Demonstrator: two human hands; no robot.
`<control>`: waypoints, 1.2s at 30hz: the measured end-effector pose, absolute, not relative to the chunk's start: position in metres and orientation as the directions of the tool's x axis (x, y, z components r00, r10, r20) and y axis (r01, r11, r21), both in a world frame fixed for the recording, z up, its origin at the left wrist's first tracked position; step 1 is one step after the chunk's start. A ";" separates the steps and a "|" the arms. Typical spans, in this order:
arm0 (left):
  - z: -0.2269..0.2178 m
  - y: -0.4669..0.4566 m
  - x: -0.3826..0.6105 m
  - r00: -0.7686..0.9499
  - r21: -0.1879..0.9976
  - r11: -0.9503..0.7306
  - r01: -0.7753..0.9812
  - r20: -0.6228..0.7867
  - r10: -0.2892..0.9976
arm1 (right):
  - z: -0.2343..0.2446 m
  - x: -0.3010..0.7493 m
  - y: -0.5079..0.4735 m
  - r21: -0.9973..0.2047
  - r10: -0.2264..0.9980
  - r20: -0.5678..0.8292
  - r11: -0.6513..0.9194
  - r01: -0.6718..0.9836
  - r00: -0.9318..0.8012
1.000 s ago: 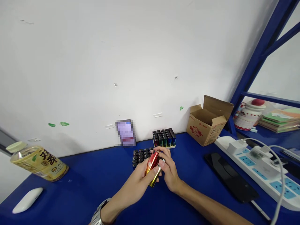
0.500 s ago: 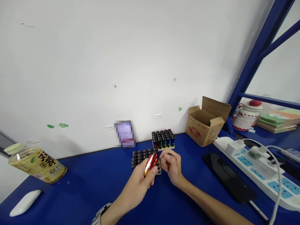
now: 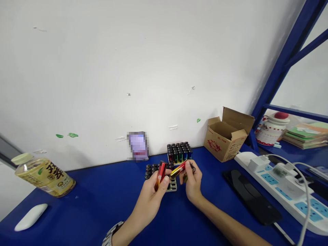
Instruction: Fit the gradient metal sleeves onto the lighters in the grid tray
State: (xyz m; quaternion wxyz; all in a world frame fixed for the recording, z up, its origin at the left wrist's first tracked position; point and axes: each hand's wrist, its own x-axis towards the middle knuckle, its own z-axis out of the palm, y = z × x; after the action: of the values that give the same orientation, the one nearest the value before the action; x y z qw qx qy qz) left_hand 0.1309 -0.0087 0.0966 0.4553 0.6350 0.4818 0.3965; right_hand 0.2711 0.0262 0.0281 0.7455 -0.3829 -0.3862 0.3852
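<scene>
My left hand [image 3: 153,188] is closed around a shiny red lighter [image 3: 161,172] that fades to orange at its lower end. Between the fingers of my right hand [image 3: 192,179] is a second lighter [image 3: 177,169], red and gold, tilted with its gold end toward my left hand. Below and behind both hands lies a pale tray [image 3: 173,187] with open holes on its near right side. Black-topped lighters [image 3: 148,172] stand in its left part, partly hidden by my left hand. Farther back, a full rack of coloured lighters [image 3: 180,155] stands upright near the wall.
An open cardboard box [image 3: 222,141] stands at the back right. A black phone [image 3: 252,196] and a white power strip [image 3: 289,194] with cables lie to the right. At left are a drink bottle [image 3: 48,176] and a white case [image 3: 31,217]. A blurred screen [image 3: 138,146] leans on the wall.
My right hand has turned, and the red and gold lighter now shows between its fingers, close to my left hand. The lighter in my left hand stands more upright. The view has shifted slightly.
</scene>
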 end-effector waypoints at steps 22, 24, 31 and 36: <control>0.106 -0.005 0.117 0.365 0.932 0.151 -0.331 -0.021 0.931 | 0.017 0.287 0.045 -0.951 0.939 0.141 0.217 -0.223 0.313; 0.106 -0.004 0.117 0.367 0.915 0.204 -0.349 -0.067 0.928 | 0.019 0.286 0.044 -0.953 0.943 0.129 0.204 -0.224 0.306; 0.105 0.000 0.114 0.210 0.947 0.232 -0.221 -0.186 0.960 | 0.023 0.286 0.042 -0.957 0.951 0.110 0.179 -0.228 0.288; 0.108 0.000 0.113 0.142 0.949 0.220 -0.225 -0.192 0.971 | 0.023 0.286 0.043 -0.957 0.953 0.111 0.179 -0.229 0.282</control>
State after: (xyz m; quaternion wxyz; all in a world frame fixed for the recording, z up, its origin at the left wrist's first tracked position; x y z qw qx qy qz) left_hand 0.1129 -0.0001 0.1085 0.6348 0.4100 0.4551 0.4709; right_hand 0.2858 0.0426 0.0230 0.6575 -0.4568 -0.3963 0.4495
